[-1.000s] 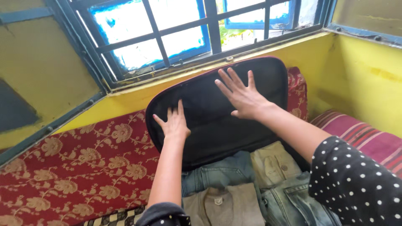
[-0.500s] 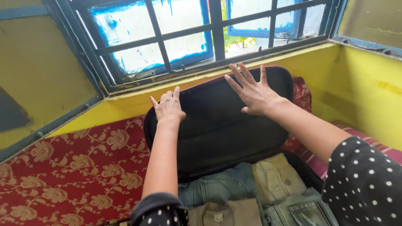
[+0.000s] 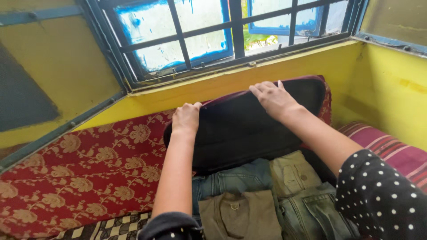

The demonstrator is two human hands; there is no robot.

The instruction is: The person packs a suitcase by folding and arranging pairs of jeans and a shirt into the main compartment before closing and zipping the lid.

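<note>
My left hand (image 3: pixel 186 119) and right hand (image 3: pixel 273 98) had curled their fingers over the top edge of the raised black fabric suitcase lid (image 3: pixel 242 129), above folded jeans (image 3: pixel 231 182); it seemed light, floppy, best gripped along that rim.

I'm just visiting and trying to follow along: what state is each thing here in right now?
Suitcase lid: raised, gripped along its top edge.
Left hand: grip closed over the lid's edge.
Right hand: fingers curled over the lid's edge.
Suitcase: open, packed.
Jeans: folded, lying inside.
Khaki garments: folded, lying inside.
Window: barred; open or shut is unclear.
</note>
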